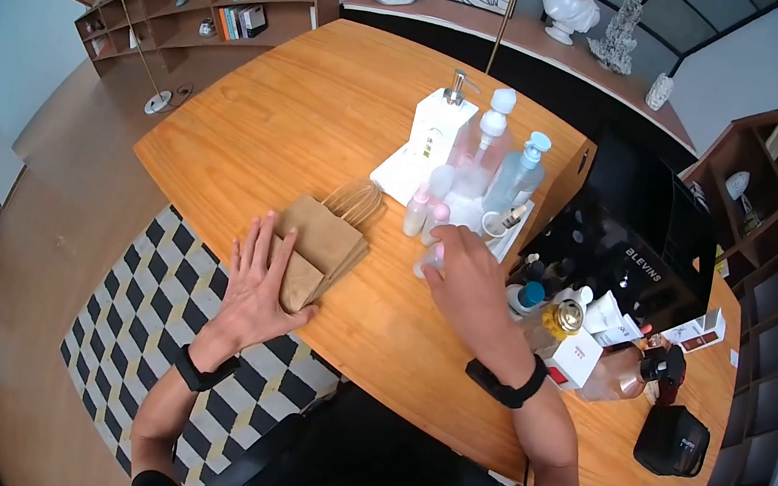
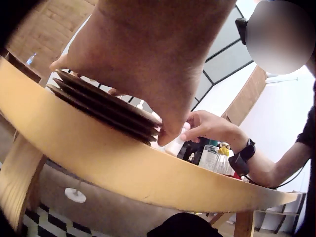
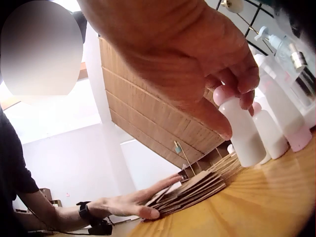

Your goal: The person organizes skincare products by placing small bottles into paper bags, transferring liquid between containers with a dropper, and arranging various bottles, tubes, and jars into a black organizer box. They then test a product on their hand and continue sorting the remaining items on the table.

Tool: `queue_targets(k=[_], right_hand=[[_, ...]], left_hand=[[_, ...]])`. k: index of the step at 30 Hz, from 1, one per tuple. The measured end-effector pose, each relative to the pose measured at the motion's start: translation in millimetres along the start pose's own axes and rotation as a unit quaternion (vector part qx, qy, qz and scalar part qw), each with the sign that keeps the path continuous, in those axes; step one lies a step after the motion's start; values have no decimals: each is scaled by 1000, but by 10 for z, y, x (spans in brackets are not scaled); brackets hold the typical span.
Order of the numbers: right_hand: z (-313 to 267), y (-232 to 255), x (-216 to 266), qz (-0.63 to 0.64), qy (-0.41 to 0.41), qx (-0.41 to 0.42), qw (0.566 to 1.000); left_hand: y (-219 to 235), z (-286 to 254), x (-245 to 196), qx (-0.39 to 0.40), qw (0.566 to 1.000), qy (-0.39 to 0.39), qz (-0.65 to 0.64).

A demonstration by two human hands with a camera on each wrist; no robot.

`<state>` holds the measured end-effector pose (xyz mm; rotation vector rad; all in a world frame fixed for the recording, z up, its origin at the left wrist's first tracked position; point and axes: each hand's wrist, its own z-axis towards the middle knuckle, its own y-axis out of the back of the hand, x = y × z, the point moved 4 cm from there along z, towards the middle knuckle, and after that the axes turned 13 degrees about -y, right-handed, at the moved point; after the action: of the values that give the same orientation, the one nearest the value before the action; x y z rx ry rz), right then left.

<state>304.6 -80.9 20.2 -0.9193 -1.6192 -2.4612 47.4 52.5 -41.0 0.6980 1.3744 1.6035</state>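
Observation:
My left hand [image 1: 254, 285] rests with fairly straight fingers on a stack of folded brown paper bags [image 1: 328, 236], their twisted handles [image 1: 355, 200] pointing away from me. From the side, the left wrist view shows the layered bags [image 2: 103, 106] under the palm at the table's edge. To the right, my right hand [image 1: 475, 286] pinches a small white bottle with a pink round cap [image 3: 243, 131], thumb on one side and fingertips near the cap. The bottle stands upright at the tabletop. Just beyond it are similar small pink-capped bottles [image 1: 417, 211].
A white tray [image 1: 397, 176] carries a white pump dispenser [image 1: 438, 128], a pink bottle [image 1: 483, 152] and a blue pump bottle [image 1: 517, 177]. On the right are a black box [image 1: 632, 229], several cosmetic bottles, a white carton [image 1: 575, 359] and a black case [image 1: 671, 439].

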Motion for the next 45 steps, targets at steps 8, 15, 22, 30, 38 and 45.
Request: queue_targets(k=[8,15,22,30,38,45], right_hand=[[44,-211,-43,24,5,-14,1000],[75,-258,-120,68,-40,18,997],[64,-285,-89,54,-36,18,998],[-40,559,115,29,-38,-85,995],[-314,1404,163,86,-72,-181,977],[-509,1719,88,78,-60,-197,975]], left_hand=[[118,97,15,-41,994,62,-74],[-94,113,36,2,999,37,-4],[2,173,-10,-9,998,45,-50],[-40,181,11,44,997,48,-27],[478,280,-143,-109,994,6,28],[797,1087,2,-103,961,143,-213]])
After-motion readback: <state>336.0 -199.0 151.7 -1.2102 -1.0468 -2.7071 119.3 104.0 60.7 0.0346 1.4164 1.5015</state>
